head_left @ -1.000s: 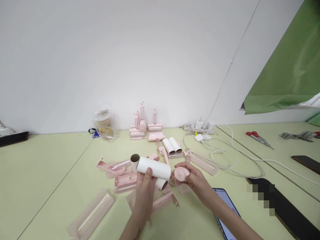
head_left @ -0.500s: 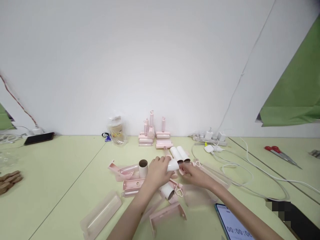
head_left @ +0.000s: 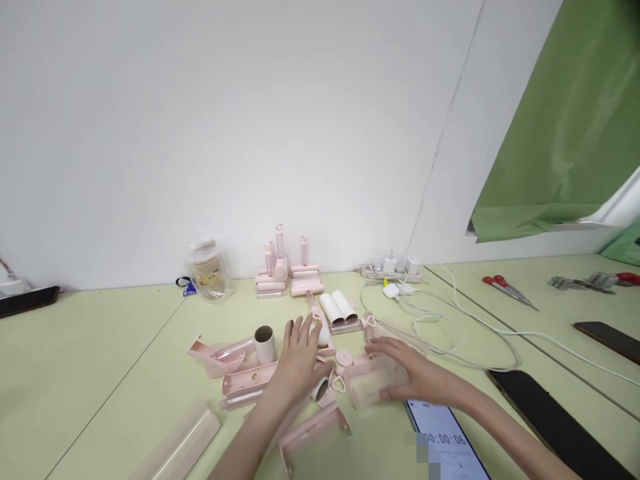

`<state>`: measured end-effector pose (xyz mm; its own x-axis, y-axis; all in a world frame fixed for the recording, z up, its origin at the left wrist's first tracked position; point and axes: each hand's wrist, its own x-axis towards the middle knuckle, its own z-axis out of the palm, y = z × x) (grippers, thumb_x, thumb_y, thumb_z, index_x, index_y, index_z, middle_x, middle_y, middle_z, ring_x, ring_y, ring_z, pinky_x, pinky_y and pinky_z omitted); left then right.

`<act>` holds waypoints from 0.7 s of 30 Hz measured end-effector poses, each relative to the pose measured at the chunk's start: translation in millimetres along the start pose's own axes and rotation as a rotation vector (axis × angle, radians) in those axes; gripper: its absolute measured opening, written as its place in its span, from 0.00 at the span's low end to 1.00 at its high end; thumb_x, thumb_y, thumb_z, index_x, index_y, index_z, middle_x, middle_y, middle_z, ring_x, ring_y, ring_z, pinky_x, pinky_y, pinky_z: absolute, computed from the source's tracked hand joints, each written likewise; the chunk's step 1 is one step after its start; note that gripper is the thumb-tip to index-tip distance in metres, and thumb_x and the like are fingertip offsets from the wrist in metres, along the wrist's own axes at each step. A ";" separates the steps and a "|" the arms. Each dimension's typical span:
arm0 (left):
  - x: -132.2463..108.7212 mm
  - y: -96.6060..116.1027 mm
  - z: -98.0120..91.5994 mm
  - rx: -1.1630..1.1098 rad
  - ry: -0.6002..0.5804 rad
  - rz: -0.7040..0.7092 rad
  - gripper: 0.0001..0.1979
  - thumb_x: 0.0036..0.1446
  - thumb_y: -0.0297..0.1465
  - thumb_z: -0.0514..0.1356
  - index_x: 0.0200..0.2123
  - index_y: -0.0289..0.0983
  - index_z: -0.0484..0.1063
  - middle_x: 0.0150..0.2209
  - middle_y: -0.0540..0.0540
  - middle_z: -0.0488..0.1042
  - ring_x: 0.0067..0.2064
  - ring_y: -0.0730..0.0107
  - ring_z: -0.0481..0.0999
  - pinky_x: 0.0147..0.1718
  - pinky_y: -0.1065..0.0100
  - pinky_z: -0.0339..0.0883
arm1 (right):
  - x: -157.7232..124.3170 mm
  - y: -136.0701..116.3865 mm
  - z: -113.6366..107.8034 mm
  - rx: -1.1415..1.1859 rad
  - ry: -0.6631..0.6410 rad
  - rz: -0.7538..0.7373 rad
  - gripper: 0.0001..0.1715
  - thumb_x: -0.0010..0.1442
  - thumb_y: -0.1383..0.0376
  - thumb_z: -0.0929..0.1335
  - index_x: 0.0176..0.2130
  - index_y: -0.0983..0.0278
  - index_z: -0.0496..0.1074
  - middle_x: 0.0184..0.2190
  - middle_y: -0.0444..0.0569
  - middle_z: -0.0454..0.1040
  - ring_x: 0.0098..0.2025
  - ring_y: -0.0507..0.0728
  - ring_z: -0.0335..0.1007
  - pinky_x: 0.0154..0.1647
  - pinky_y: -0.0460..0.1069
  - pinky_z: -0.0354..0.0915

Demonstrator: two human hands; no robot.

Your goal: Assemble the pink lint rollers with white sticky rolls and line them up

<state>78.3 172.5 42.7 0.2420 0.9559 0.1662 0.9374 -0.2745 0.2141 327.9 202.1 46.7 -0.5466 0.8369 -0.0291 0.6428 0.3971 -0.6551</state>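
Observation:
My left hand (head_left: 300,360) is over the middle of the parts, fingers stretched and apart. A white roll (head_left: 319,335) lies by its fingertips, partly covered by them; whether they touch is unclear. My right hand (head_left: 413,370) is spread over a clear, pinkish plastic cover (head_left: 367,387), thumb apart from the fingers. Between the hands are a pink round cap (head_left: 344,358) and a heart-shaped ring (head_left: 339,384). Another white roll (head_left: 320,389) is partly hidden by my left hand. An upright white roll (head_left: 265,345) and a pink half-shell (head_left: 250,379) are to the left.
Pink roller cases (head_left: 307,287) are stacked by the wall, with two white rolls (head_left: 339,308) in front. A power strip (head_left: 390,272) with cables, red-handled scissors (head_left: 509,291) and a lit phone (head_left: 447,440) are to the right. A plastic bag (head_left: 207,273) stands at the back left.
My left hand's fingers have opened from the white roll. My right hand has moved back towards me from the small pink parts to the clear cover. The view has turned right.

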 end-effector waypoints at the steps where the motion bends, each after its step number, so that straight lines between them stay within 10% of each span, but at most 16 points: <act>1: -17.4 3.3 9.0 -0.016 0.030 -0.018 0.37 0.50 0.43 0.58 0.61 0.36 0.53 0.63 0.35 0.51 0.63 0.40 0.45 0.56 0.37 0.39 | -6.8 1.9 4.0 -0.043 -0.031 0.018 0.44 0.42 0.53 0.73 0.57 0.54 0.62 0.62 0.52 0.54 0.64 0.68 0.41 0.60 0.63 0.45; 4: -66.8 10.4 44.3 0.021 0.118 -0.077 0.56 0.26 0.48 0.70 0.61 0.42 0.54 0.60 0.32 0.56 0.60 0.24 0.48 0.50 0.26 0.34 | -11.9 5.7 23.5 -0.205 -0.094 0.046 0.50 0.43 0.48 0.72 0.61 0.49 0.53 0.66 0.50 0.42 0.66 0.69 0.26 0.60 0.67 0.38; 8: -91.6 4.1 72.9 0.155 0.269 -0.131 0.57 0.24 0.41 0.73 0.61 0.46 0.52 0.60 0.36 0.58 0.60 0.28 0.51 0.53 0.30 0.36 | 6.9 8.2 45.2 -0.336 -0.029 -0.044 0.39 0.51 0.47 0.67 0.60 0.47 0.54 0.65 0.52 0.48 0.65 0.70 0.33 0.59 0.69 0.38; 15: -65.9 -49.1 43.7 0.283 0.161 0.038 0.39 0.47 0.49 0.60 0.60 0.45 0.52 0.60 0.39 0.59 0.58 0.43 0.61 0.52 0.41 0.56 | 48.1 -5.9 58.4 -0.492 -0.002 -0.017 0.34 0.57 0.48 0.61 0.61 0.49 0.52 0.64 0.50 0.49 0.65 0.68 0.35 0.59 0.67 0.44; 21: -71.8 -67.0 17.7 0.334 0.215 0.112 0.36 0.54 0.49 0.53 0.62 0.47 0.44 0.63 0.44 0.54 0.61 0.52 0.56 0.57 0.45 0.45 | 26.2 -4.2 49.9 -0.530 0.191 0.004 0.42 0.53 0.53 0.65 0.63 0.55 0.49 0.65 0.51 0.44 0.65 0.70 0.36 0.58 0.69 0.45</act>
<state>2.6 124.1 -0.6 0.3222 0.8691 0.3753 0.9466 -0.2927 -0.1350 284.1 203.5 11.1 -0.4688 0.8724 0.1387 0.8532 0.4878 -0.1846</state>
